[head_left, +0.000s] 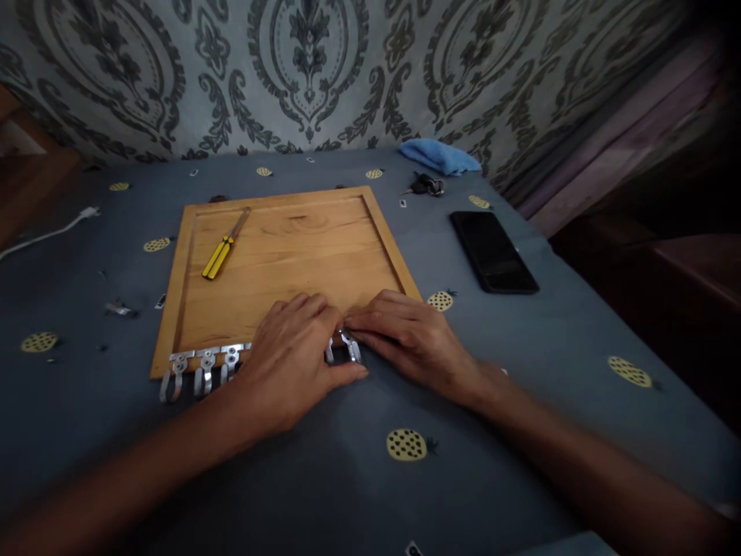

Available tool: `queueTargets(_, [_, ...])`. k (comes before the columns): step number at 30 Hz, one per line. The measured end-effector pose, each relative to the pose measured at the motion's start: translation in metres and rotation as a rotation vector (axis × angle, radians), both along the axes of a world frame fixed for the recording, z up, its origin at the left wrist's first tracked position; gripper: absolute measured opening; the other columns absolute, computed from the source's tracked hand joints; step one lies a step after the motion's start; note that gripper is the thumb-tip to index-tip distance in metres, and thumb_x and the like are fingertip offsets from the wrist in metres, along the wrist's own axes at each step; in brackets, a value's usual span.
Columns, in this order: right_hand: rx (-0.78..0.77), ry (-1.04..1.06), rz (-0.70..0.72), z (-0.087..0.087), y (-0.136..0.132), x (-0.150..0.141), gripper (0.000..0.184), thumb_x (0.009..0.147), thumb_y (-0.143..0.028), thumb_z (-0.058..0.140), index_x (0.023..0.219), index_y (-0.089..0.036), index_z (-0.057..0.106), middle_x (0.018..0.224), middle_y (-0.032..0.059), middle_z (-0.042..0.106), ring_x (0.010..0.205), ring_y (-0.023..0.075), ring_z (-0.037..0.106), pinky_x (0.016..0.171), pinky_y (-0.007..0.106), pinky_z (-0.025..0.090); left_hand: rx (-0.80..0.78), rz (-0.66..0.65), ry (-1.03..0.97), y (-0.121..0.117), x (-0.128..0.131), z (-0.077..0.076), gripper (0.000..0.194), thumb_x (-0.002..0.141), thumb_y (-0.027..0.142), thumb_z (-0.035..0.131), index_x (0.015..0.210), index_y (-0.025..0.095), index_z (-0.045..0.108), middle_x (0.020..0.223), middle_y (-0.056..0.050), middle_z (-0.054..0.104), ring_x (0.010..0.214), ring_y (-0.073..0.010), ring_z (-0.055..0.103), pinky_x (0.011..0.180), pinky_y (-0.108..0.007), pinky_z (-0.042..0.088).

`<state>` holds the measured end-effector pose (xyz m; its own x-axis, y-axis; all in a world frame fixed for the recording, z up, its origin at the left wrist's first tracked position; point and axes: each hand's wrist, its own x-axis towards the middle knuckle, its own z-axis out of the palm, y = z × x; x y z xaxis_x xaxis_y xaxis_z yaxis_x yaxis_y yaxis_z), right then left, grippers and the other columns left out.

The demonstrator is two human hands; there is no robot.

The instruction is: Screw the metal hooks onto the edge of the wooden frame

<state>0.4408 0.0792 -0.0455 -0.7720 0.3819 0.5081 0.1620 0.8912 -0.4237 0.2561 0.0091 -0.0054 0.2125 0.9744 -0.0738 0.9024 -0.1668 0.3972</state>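
A framed wooden board [289,255] lies flat on the cloth. Along its near edge runs a metal hook rail [208,357] with several silver hooks that jut past the edge. My left hand [295,355] covers the middle of the rail, its fingers curled over the board's edge and its thumb below a double hook [350,349]. At the top of that same hook, the fingertips of my right hand [414,336] are pinched together; whatever is between them is too small to make out. A yellow-handled screwdriver [220,253] rests on the board, left of centre.
On the right lies a black smartphone [495,251], with keys [425,184] and a blue cloth [441,157] beyond it. Small metal pieces [120,309] are at the left, near a white cable [52,232]. A patterned wall [306,77] closes off the back.
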Motion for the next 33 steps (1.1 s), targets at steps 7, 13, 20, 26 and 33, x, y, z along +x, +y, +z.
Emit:
queueTargets(7, [-0.075, 0.004, -0.074, 0.0003, -0.0005, 0.0017, 0.017, 0.094, -0.018, 0.062, 0.110, -0.014, 0.065, 0.089, 0.0049, 0.071, 0.082, 0.0150, 0.065, 0.074, 0.029, 0.055, 0.002, -0.011, -0.005, -0.0002, -0.0006, 0.0012, 0.039, 0.077, 0.049, 0.075, 0.096, 0.017, 0.064, 0.094, -0.004, 0.060, 0.093, -0.0259, 0.056, 0.084, -0.041, 0.044])
queueTargets(13, [-0.078, -0.023, -0.051, -0.0016, 0.0001, 0.0030, 0.014, 0.097, -0.022, 0.057, 0.107, -0.019, 0.067, 0.110, 0.0098, 0.070, 0.102, 0.0195, 0.067, 0.086, 0.036, 0.058, -0.001, -0.033, 0.010, 0.0000, -0.0009, 0.0008, 0.039, 0.077, 0.049, 0.076, 0.096, 0.017, 0.064, 0.096, -0.005, 0.062, 0.095, -0.0255, 0.057, 0.084, -0.040, 0.043])
queueTargets(20, [-0.087, 0.009, -0.045, -0.0057, -0.0003, 0.0000, 0.012, 0.097, -0.019, 0.057, 0.103, -0.018, 0.067, 0.107, 0.0090, 0.069, 0.100, 0.0180, 0.067, 0.085, 0.034, 0.058, 0.007, -0.022, 0.019, -0.0005, -0.0009, 0.0008, 0.040, 0.077, 0.050, 0.076, 0.096, 0.018, 0.064, 0.095, -0.004, 0.061, 0.092, -0.0249, 0.057, 0.081, -0.039, 0.043])
queueTargets(26, [-0.084, -0.007, -0.066, -0.0040, -0.0015, -0.0045, 0.011, 0.098, -0.020, 0.054, 0.096, -0.016, 0.064, 0.095, 0.0078, 0.067, 0.089, 0.0182, 0.065, 0.078, 0.033, 0.056, 0.003, -0.013, 0.023, -0.0008, -0.0017, 0.0006, 0.038, 0.077, 0.049, 0.075, 0.093, 0.017, 0.063, 0.094, -0.004, 0.060, 0.091, -0.0251, 0.056, 0.081, -0.039, 0.043])
queueTargets(33, [-0.038, -0.063, -0.071, -0.0033, -0.0010, -0.0052, 0.013, 0.100, -0.022, 0.051, 0.096, -0.016, 0.062, 0.093, 0.0075, 0.066, 0.085, 0.0181, 0.063, 0.073, 0.031, 0.053, 0.000, -0.036, 0.022, 0.0019, -0.0003, 0.0017, 0.038, 0.077, 0.050, 0.075, 0.093, 0.017, 0.063, 0.092, -0.004, 0.060, 0.089, -0.0249, 0.056, 0.081, -0.040, 0.043])
